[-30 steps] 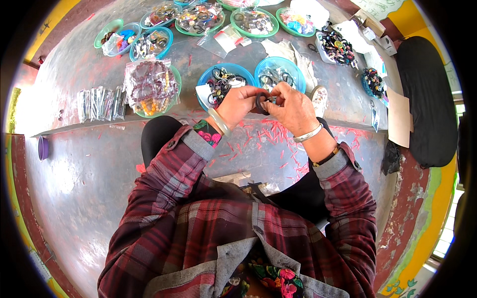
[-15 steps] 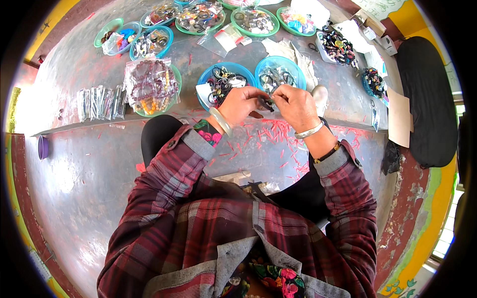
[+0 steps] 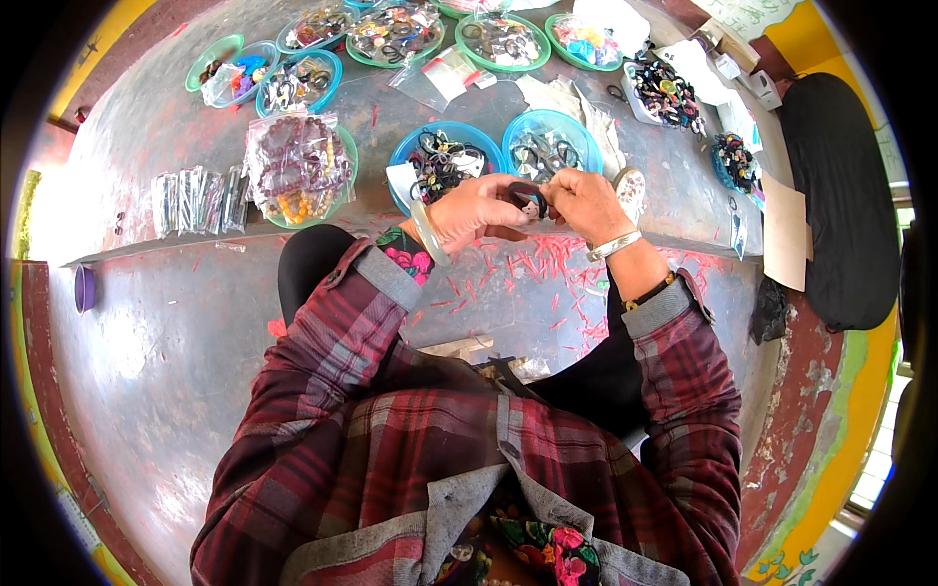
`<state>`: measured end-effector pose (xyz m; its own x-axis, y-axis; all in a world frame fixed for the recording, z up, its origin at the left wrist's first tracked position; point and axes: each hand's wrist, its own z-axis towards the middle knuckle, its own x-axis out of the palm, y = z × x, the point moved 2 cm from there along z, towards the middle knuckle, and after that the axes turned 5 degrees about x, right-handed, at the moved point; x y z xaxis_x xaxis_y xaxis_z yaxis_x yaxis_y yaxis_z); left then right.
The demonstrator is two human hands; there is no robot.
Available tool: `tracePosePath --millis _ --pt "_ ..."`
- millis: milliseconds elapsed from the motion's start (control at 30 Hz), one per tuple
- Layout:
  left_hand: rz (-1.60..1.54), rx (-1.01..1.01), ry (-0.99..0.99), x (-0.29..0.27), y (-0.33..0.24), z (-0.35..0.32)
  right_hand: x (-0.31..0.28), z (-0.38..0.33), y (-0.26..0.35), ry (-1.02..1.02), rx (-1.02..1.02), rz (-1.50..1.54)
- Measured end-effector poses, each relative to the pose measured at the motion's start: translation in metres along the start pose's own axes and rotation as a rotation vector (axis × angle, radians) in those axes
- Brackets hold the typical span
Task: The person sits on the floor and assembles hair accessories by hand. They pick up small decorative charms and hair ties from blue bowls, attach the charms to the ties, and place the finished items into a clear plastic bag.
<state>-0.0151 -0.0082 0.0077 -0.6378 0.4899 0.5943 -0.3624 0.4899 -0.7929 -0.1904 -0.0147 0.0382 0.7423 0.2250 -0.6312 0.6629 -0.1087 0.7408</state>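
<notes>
Turned more face-up since the earlier frame, the dark band (image 3: 526,189) is gripped between thumb and fingers of the left hand (image 3: 475,209). Its right edge is met by the closed fingertips of the right hand (image 3: 588,207); whether anything is pinched there cannot be told. Probably light, soft and stretchy, it is best held by its rim. Forward room is limited by two blue bowls (image 3: 445,125); red scraps (image 3: 547,259) are strewn below.

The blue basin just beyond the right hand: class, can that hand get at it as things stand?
Likely yes: the right hand is close before the blue basin, nothing visible between them, though it seems busy at the dark band in the left hand.
</notes>
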Motion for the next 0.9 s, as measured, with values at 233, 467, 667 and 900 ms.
tracePosePath --millis 233,467,667,900 --pt "0.241 0.012 -0.121 0.001 0.002 0.003 0.004 0.003 -0.006 0.073 -0.009 0.032" --pt "0.382 0.036 -0.149 0.000 0.002 0.003 0.006 -0.002 0.000 0.126 -0.041 0.009" --pt "0.340 0.015 -0.168 -0.008 0.007 0.004 0.008 -0.003 0.003 0.175 -0.020 0.048" --pt "0.540 0.032 -0.151 -0.011 0.006 0.006 0.007 -0.001 -0.001 0.182 -0.005 0.081"
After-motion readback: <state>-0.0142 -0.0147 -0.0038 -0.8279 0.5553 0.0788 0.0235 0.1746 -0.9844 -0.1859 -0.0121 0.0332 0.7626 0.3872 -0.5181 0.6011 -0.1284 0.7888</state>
